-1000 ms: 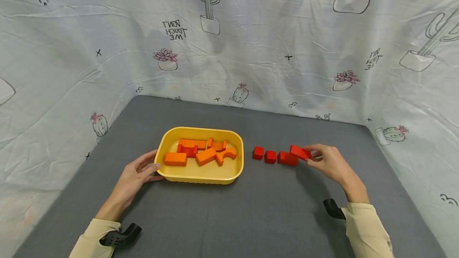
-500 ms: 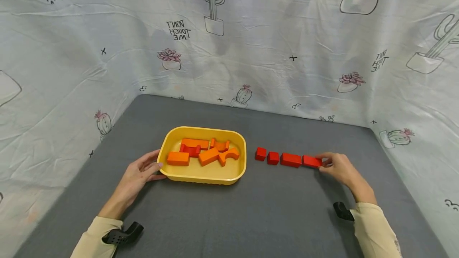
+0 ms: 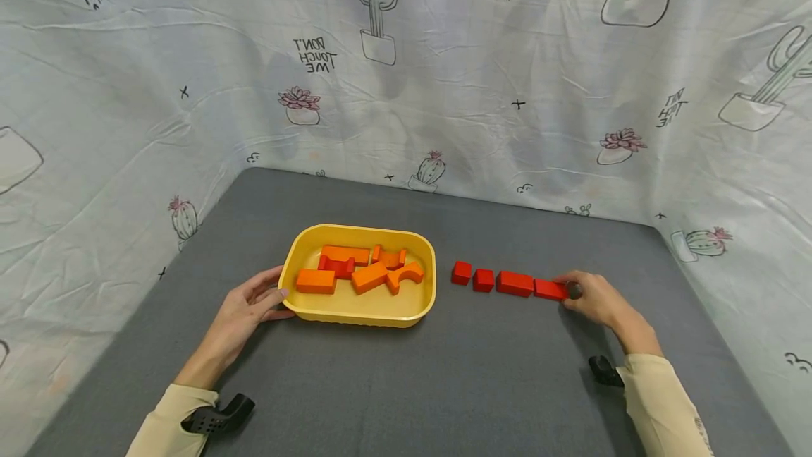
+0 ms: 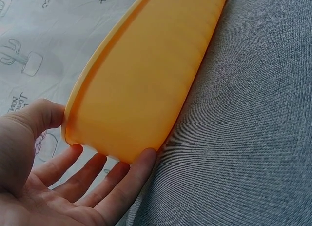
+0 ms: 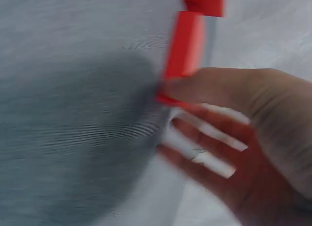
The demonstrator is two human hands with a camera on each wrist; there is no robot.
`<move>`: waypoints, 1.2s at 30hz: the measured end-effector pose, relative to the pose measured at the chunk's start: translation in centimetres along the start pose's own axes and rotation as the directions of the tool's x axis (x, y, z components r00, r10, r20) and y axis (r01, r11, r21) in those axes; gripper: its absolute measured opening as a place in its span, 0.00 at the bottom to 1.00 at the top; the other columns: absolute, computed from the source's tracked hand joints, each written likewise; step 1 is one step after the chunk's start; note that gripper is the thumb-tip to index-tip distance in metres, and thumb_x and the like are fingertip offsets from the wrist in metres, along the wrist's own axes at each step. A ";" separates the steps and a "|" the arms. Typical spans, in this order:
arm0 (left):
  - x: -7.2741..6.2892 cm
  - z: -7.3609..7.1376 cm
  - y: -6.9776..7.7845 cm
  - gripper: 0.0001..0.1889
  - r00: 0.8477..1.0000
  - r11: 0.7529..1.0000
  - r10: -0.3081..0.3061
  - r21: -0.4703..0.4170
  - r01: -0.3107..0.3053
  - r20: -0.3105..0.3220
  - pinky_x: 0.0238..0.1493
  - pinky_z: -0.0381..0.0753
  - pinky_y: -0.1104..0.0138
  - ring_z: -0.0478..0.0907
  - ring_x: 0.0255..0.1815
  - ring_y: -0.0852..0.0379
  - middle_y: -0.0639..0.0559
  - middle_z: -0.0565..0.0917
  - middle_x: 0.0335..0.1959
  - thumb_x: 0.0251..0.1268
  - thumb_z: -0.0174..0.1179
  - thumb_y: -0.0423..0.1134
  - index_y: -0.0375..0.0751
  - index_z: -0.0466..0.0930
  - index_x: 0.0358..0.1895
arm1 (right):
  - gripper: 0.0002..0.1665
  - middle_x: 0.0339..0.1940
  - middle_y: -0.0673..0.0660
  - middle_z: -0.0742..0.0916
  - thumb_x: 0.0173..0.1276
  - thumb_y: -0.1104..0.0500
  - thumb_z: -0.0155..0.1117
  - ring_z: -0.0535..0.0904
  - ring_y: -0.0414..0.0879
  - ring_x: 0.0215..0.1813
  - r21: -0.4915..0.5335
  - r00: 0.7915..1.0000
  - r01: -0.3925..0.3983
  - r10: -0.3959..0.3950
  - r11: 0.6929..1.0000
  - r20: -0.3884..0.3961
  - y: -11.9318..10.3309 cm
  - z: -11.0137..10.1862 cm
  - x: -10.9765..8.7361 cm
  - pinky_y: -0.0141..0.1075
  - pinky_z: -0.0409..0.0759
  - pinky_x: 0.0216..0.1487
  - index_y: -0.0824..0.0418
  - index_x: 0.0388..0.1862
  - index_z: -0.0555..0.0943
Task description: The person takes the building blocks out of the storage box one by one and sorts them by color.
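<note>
My left hand [image 3: 244, 309] holds the left end of a yellow plastic tray [image 3: 355, 317]. In the left wrist view the thumb is at the rim of the tray [image 4: 141, 74], and the fingertips [image 4: 145, 160] press its end wall. Inside lie several orange blocks, among them a plain orange block [image 3: 316, 281] and an arched one [image 3: 404, 275], plus a red notched block [image 3: 337, 267]. My right hand [image 3: 598, 299] pinches a red rectangular block [image 3: 550, 290] at the right end of a row. The right wrist view is blurred, with the thumb against the red block [image 5: 184, 45].
Left of the held block, the row continues with a longer red block [image 3: 515, 283] and two small red cubes, one in the middle [image 3: 483, 280] and one nearest the tray [image 3: 462, 272]. A grey cloth-covered table [image 3: 406, 386] lies below; a cactus-print curtain [image 3: 444, 55] hangs behind it.
My right hand has brought the red block down from its tilted position over the longer block to the row's right end. The left hand stays at the tray.
</note>
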State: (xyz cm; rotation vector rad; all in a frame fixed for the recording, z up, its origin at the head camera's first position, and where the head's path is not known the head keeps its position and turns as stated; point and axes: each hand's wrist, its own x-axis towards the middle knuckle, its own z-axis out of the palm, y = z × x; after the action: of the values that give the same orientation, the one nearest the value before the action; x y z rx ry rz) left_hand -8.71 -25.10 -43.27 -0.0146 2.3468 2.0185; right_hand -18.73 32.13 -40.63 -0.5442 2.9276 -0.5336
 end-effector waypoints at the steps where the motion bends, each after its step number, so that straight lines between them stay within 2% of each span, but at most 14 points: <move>1: 0.1 0.0 0.0 0.31 1.000 1.000 0.002 -0.001 -0.002 0.002 0.48 0.86 0.61 0.79 0.54 0.61 0.31 0.67 0.68 0.73 0.57 0.39 0.32 0.58 0.73 | 0.26 0.49 0.74 0.82 0.54 0.69 0.74 0.78 0.69 0.48 -0.020 1.000 0.005 -0.005 1.000 0.006 -0.3 -0.3 0.1 0.60 0.80 0.45 0.74 0.53 0.80; 4: 0.2 -0.1 -0.1 0.31 1.000 1.000 0.005 0.002 -0.005 0.004 0.48 0.86 0.61 0.79 0.53 0.62 0.31 0.67 0.68 0.73 0.57 0.38 0.31 0.58 0.73 | 0.29 0.56 0.76 0.77 0.56 0.66 0.74 0.73 0.72 0.56 -0.058 1.000 0.006 -0.006 0.998 -0.006 -1.7 -1.2 0.5 0.65 0.75 0.52 0.74 0.57 0.78; 7: 0.4 -0.2 -0.1 0.30 1.000 1.000 0.005 0.007 -0.005 0.003 0.47 0.86 0.61 0.79 0.53 0.62 0.31 0.67 0.68 0.73 0.57 0.38 0.31 0.58 0.73 | 0.27 0.59 0.74 0.76 0.61 0.65 0.71 0.74 0.70 0.55 -0.059 0.994 0.036 -0.041 0.998 -0.097 -4.1 -1.7 1.3 0.64 0.76 0.53 0.72 0.59 0.77; 11: 0.7 -0.2 0.0 0.30 1.000 1.000 0.004 0.008 -0.004 0.010 0.48 0.86 0.61 0.79 0.54 0.60 0.31 0.66 0.68 0.74 0.56 0.38 0.32 0.58 0.73 | 0.25 0.60 0.68 0.77 0.64 0.63 0.70 0.78 0.64 0.53 -0.052 0.968 0.125 -0.133 0.991 -0.213 -8.2 -1.4 2.8 0.58 0.80 0.51 0.68 0.59 0.78; 14: 0.9 -0.2 0.2 0.31 1.000 1.000 0.000 0.006 0.000 0.015 0.48 0.86 0.61 0.79 0.54 0.59 0.32 0.66 0.68 0.74 0.56 0.39 0.32 0.58 0.73 | 0.25 0.60 0.63 0.78 0.64 0.61 0.71 0.76 0.59 0.58 -0.077 0.947 0.213 -0.226 0.974 -0.230 -12.1 -0.8 4.2 0.55 0.80 0.54 0.65 0.59 0.79; 18: 1.1 -0.4 0.4 0.31 1.000 1.000 -0.002 -0.003 0.002 0.021 0.48 0.86 0.61 0.79 0.54 0.60 0.31 0.66 0.68 0.74 0.56 0.39 0.32 0.58 0.73 | 0.25 0.59 0.58 0.80 0.64 0.58 0.72 0.77 0.53 0.59 -0.072 0.927 0.323 -0.330 0.944 -0.179 -17.7 0.2 6.2 0.49 0.81 0.56 0.62 0.59 0.79; 21: 1.2 -0.7 0.5 0.30 1.000 1.000 -0.005 -0.012 0.006 0.015 0.48 0.86 0.61 0.79 0.53 0.61 0.31 0.66 0.68 0.74 0.56 0.38 0.31 0.58 0.73 | 0.26 0.60 0.56 0.80 0.65 0.56 0.70 0.78 0.51 0.59 -0.039 0.928 0.359 -0.361 0.933 -0.089 -21.7 1.2 8.1 0.47 0.80 0.59 0.60 0.61 0.79; 24: 1.2 -0.8 0.6 0.30 1.000 1.000 -0.004 -0.012 0.004 0.016 0.47 0.86 0.61 0.80 0.53 0.62 0.30 0.66 0.68 0.74 0.56 0.37 0.30 0.58 0.73 | 0.26 0.62 0.56 0.79 0.68 0.54 0.68 0.77 0.50 0.60 -0.042 0.934 0.358 -0.357 0.933 0.026 -24.8 2.4 9.8 0.45 0.79 0.61 0.59 0.63 0.77; 29: 1.4 -0.8 0.4 0.30 0.999 1.000 0.001 -0.017 0.000 0.037 0.49 0.86 0.60 0.79 0.53 0.62 0.30 0.66 0.68 0.74 0.56 0.38 0.30 0.58 0.73 | 0.29 0.62 0.55 0.80 0.69 0.49 0.66 0.79 0.47 0.57 -0.109 0.936 0.337 -0.321 0.935 0.143 -28.5 4.6 12.1 0.39 0.80 0.59 0.58 0.66 0.75; 36: 1.7 -1.0 -0.1 0.30 1.000 1.000 0.003 -0.025 -0.002 0.031 0.48 0.86 0.61 0.79 0.54 0.61 0.32 0.67 0.68 0.73 0.57 0.38 0.31 0.60 0.72 | 0.32 0.53 0.52 0.83 0.67 0.46 0.68 0.80 0.44 0.49 -0.262 0.934 0.348 -0.308 0.900 0.183 -31.3 7.4 14.2 0.35 0.83 0.49 0.56 0.65 0.75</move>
State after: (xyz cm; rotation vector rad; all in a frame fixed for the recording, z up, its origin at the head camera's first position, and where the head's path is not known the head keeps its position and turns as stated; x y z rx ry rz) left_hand -10.44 -26.01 -43.29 0.0185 2.3043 2.0346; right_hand -20.41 -2.76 -36.95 -1.0802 2.8059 -0.0817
